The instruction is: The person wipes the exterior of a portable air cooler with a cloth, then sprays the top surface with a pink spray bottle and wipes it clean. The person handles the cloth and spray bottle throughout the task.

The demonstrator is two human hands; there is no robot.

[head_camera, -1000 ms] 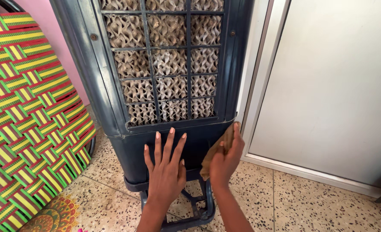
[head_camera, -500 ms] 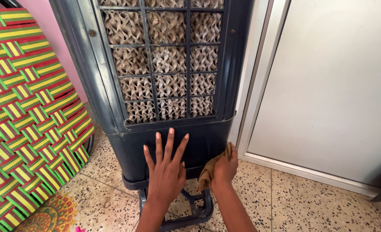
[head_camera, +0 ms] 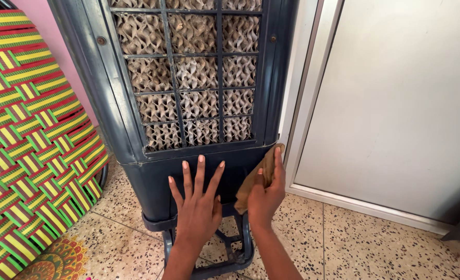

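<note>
A dark blue air cooler (head_camera: 121,124) stands before me, its grille showing dusty brown honeycomb pads (head_camera: 188,78). My left hand (head_camera: 196,202) lies flat with fingers spread on the cooler's lower panel. My right hand (head_camera: 266,194) presses a folded brown cloth (head_camera: 256,176) against the panel's lower right corner, just under the grille frame. The cooler rests on a blue wheeled stand (head_camera: 230,254), partly hidden by my arms.
A red, green and yellow woven chair (head_camera: 33,140) leans at the left against a pink wall. A white door (head_camera: 395,103) with its frame fills the right. The floor (head_camera: 370,243) is speckled terrazzo; a patterned mat (head_camera: 59,262) lies at bottom left.
My right hand with the cloth dropped down the panel's right edge, then rose back up to the corner under the grille. My left hand stayed flat on the panel.
</note>
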